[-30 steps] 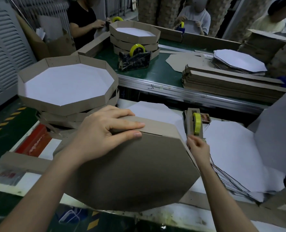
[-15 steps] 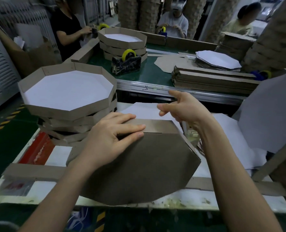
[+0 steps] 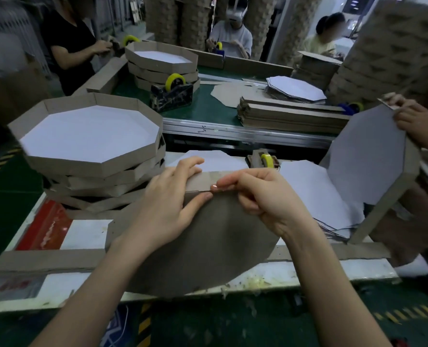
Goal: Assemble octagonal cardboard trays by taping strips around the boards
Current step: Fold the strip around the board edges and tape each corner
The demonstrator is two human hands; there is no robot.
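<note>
far left: stack of finished trays (image 3: 90, 144), octagonal with brown walls, piled crookedly one on another. the top one shows a white floor. in front of it on the work table (image 3: 87, 236) is a red patch (image 3: 45, 226), and a loose strip (image 3: 45, 259) lies along the near edge.

centre: tray in work (image 3: 207, 241) stands tilted on the table, brown underside toward the camera, wall strip along its upper side. left hand (image 3: 167, 204) is clamped on that upper rim, fingers over the strip, thumb on the brown face just under the seam. right hand (image 3: 263, 196) is curled, its fingertips pinched on a tape piece (image 3: 214, 176), glossy, laid across the strip at the seam, close to the left thumb tip.

just behind: small tape dispenser (image 3: 264, 159) holding a yellow roll. right of it, white boards (image 3: 308, 189) lie flat in a loose pile.

right: another person's hand (image 3: 413, 118) holds a second tray (image 3: 368, 156) upright, white inside facing left.

back, on the green belt (image 3: 207, 108), left to right: far tray stack (image 3: 161, 61), top one white inside. black dispenser (image 3: 172, 96) with a yellow roll sits against that stack. then bundled strips (image 3: 288, 113), with cut boards (image 3: 295, 90) piled behind them.
</note>
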